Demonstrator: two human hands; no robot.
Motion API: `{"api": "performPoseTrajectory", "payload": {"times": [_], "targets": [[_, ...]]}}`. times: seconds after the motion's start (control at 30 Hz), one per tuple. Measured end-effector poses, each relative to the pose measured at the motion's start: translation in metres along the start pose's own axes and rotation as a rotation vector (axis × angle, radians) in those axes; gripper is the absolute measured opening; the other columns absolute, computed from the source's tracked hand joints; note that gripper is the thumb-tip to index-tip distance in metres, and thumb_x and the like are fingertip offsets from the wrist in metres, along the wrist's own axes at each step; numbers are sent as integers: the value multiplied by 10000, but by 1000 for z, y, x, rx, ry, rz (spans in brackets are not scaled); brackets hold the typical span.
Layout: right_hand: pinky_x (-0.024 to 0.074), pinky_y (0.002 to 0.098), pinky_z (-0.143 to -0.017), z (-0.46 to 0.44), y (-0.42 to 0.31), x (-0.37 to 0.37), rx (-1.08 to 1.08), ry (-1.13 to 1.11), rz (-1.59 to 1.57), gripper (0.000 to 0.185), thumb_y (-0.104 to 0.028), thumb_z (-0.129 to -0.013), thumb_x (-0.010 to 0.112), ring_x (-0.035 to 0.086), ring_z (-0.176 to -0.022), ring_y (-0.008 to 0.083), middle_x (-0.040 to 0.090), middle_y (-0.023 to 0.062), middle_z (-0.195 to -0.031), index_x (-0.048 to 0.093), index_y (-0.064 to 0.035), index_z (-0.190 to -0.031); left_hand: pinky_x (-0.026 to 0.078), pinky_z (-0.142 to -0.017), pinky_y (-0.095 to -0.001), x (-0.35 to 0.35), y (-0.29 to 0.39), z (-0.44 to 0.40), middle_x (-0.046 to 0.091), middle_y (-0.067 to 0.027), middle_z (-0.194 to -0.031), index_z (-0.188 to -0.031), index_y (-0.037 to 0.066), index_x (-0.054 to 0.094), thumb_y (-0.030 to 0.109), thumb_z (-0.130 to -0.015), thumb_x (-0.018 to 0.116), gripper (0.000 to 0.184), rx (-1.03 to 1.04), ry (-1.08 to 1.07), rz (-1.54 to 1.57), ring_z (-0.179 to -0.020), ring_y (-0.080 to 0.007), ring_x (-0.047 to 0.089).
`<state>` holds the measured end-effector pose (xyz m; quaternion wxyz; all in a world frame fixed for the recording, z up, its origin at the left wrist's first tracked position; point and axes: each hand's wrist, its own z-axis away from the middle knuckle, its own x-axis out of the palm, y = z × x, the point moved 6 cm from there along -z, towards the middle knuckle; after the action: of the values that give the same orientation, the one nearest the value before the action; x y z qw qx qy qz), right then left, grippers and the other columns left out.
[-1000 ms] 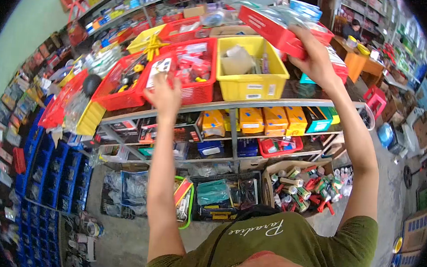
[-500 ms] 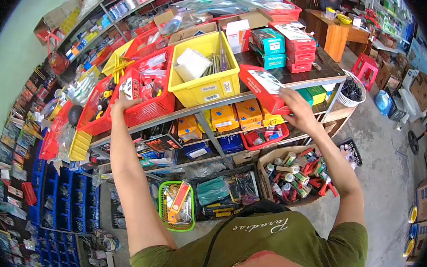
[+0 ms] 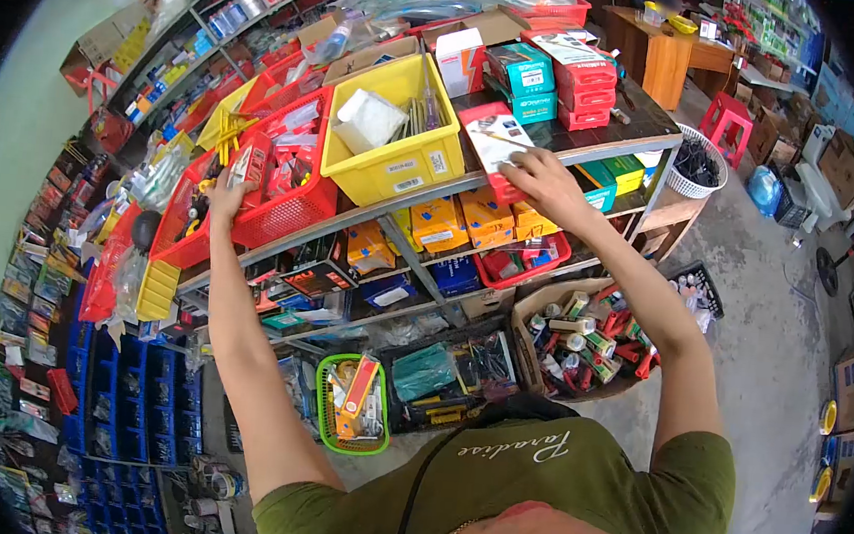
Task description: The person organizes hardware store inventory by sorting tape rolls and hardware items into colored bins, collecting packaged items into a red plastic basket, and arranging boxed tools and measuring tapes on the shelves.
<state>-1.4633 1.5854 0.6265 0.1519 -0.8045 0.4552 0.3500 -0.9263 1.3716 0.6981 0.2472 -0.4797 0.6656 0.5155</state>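
Note:
My right hand (image 3: 546, 184) is closed on the near end of a red and white box (image 3: 492, 137), which lies at the shelf's front edge just right of the yellow basket (image 3: 395, 169). My left hand (image 3: 226, 194) grips the lower end of another red box (image 3: 253, 158) at the red baskets on the left. Beside it a red basket (image 3: 285, 218) holds small packets. Behind the right-hand box stand teal boxes (image 3: 523, 69) and a stack of red boxes (image 3: 583, 89).
Orange boxes (image 3: 437, 225) fill the shelf below. On the floor are a green basket (image 3: 379, 451), a black crate and a carton (image 3: 530, 363) of tubes. A white basket (image 3: 694, 186) hangs at the shelf's right end. A person sits at the far desk (image 3: 654, 59).
My right hand has brought its box down from above the shelf to the front edge, beside the yellow basket. My left hand still holds its box, now slightly lower. The view has turned.

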Motion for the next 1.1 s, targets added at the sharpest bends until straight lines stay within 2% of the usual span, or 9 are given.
{"api": "performPoseTrajectory", "payload": {"times": [0.23, 0.4, 0.43, 0.53, 0.67, 0.8, 0.83, 0.9, 1.1], "targets": [[285, 609, -943, -35, 44, 49, 347, -163, -1, 788, -410, -699, 721, 328, -1255, 330, 342, 121, -1369, 345, -229, -1367, 279, -1038, -412, -34, 38, 5, 362, -293, -1311, -1292, 70, 500, 357, -637, 739, 754, 129, 246, 392, -1226, -362, 355], [353, 564, -900, -30, 44, 55, 356, -55, -33, 742, -445, -692, 716, 390, -1187, 353, 393, 132, -1302, 407, -166, -1305, 532, -601, -296, -46, 180, 62, 591, -150, -1100, -1274, 40, 499, 202, -714, 711, 620, 285, 64, 809, -821, -217, 642], [368, 565, -874, -26, 44, 59, 354, -27, -77, 700, -425, -683, 733, 430, -1145, 342, 430, 128, -1259, 456, -141, -1259, 535, -606, -296, -42, 230, 94, 587, -148, -1110, -1278, 48, 499, 205, -717, 709, 620, 236, -78, 929, -844, -218, 642], [401, 503, -853, -26, 23, 62, 383, 74, -117, 626, -367, -668, 755, 481, -1039, 350, 464, 140, -1182, 503, -98, -1174, 383, -976, -403, 0, 300, 99, 493, -228, -1239, -1276, 63, 508, 369, -662, 727, 720, 282, -50, 690, -1134, -313, 499], [389, 492, -876, -36, 30, 66, 427, 130, -141, 627, -286, -643, 784, 479, -1037, 361, 465, 160, -1163, 500, -78, -1161, 474, -856, -376, 64, 373, 112, 493, -208, -1223, -1212, 26, 564, 315, -652, 741, 655, 409, 109, 483, -1018, -294, 575], [334, 516, -963, -45, 55, 80, 393, 54, -341, 774, -236, -631, 795, 413, -1171, 367, 408, 180, -1257, 398, -107, -1283, 346, -1016, -356, 104, 412, 137, 294, -260, -1361, -1218, 107, 578, 417, -591, 747, 721, 177, -82, 453, -1218, -374, 420], [322, 521, -982, -46, 59, 80, 375, 62, -438, 837, -223, -633, 793, 384, -1214, 374, 377, 191, -1293, 346, -113, -1332, 331, -996, -520, 108, 418, 139, 310, -164, -1339, -1286, 202, 519, 479, -593, 713, 771, 157, -89, 332, -1189, -435, 420], [313, 505, -1012, -44, 69, 84, 413, 37, -473, 927, -193, -633, 783, 337, -1251, 407, 323, 217, -1328, 247, -97, -1384, 309, -978, -579, 112, 428, 139, 293, -154, -1363, -1281, 193, 520, 478, -602, 707, 760, 123, -91, 201, -1209, -433, 396], [356, 456, -1000, -40, 82, 83, 383, 235, -658, 900, -154, -624, 760, 351, -1198, 419, 329, 263, -1272, 251, -53, -1360, 274, -1007, -574, 122, 443, 133, 283, -130, -1413, -1293, 127, 494, 467, -629, 681, 769, -97, -91, 1, -1261, -398, 339]]}}
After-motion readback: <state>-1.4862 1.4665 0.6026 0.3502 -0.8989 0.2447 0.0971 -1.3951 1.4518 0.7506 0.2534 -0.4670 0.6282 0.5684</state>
